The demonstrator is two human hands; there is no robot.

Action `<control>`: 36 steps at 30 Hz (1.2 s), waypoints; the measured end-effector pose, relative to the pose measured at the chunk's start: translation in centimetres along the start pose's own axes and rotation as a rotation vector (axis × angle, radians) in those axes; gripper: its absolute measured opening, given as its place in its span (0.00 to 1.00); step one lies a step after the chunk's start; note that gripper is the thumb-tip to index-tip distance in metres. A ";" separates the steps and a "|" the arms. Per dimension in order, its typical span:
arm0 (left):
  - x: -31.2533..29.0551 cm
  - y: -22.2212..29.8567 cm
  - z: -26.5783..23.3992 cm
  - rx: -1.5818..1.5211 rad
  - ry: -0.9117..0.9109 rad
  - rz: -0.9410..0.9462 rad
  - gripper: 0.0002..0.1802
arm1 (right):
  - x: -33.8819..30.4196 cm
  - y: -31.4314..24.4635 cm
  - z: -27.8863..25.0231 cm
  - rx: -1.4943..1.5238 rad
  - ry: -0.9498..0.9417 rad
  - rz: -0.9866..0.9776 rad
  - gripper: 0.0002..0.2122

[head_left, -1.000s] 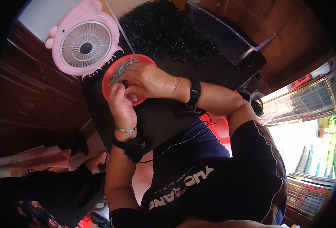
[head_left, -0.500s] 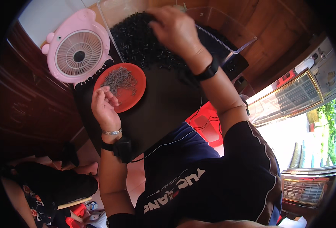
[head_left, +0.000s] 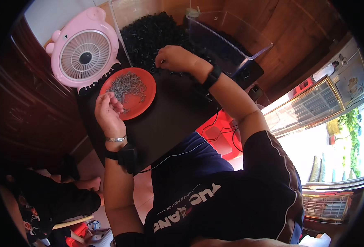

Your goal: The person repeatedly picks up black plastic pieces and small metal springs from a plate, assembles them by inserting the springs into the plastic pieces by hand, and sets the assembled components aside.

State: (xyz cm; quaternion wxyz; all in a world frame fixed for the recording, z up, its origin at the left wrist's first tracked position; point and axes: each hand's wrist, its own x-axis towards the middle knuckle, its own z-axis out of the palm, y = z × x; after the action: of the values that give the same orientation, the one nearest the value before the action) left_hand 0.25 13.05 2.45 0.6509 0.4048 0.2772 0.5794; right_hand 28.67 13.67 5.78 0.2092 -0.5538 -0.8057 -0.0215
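Observation:
My left hand (head_left: 109, 114) is at the lower-left rim of a round red plate (head_left: 146, 99), its fingers curled together. A heap of small grey metal pieces, like screws or pins (head_left: 126, 86), lies on the plate beside those fingertips. Whatever the left fingers hold is too small to make out. My right hand (head_left: 177, 59) is at the near edge of a large pile of small black tube-like pieces (head_left: 149, 35). Its fingers are bent down and drawn together, and any piece in them is hidden.
A pink animal-shaped fan (head_left: 85, 53) stands left of the plate on the dark table (head_left: 157, 123). Behind my right wrist sits a clear plastic bin (head_left: 248, 37). Thin cables (head_left: 182, 153) run near my lap, by a red stool (head_left: 225, 142). Another person's legs (head_left: 75, 197) are at lower left.
My right hand has come down and nearer from above the black pile to its near edge, its fingers drawing together. My left hand has stayed by the plate.

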 end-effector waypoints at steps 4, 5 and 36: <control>0.0 0.1 0.1 0.001 -0.014 -0.016 0.08 | 0.1 0.3 2.4 -0.200 -0.136 -0.080 0.08; 0.0 0.1 0.1 0.008 -0.023 -0.019 0.08 | 0.0 0.5 2.7 -0.228 -0.156 -0.068 0.08; -0.3 -0.3 0.6 0.072 -0.097 -0.064 0.08 | 2.0 -10.8 3.6 1.284 -0.049 0.002 0.10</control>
State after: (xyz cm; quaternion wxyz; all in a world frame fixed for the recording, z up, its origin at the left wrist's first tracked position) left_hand 0.82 12.59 2.47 0.6668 0.4465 0.2790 0.5274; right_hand 17.15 12.26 5.33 0.4808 -0.3194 -0.6621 0.4779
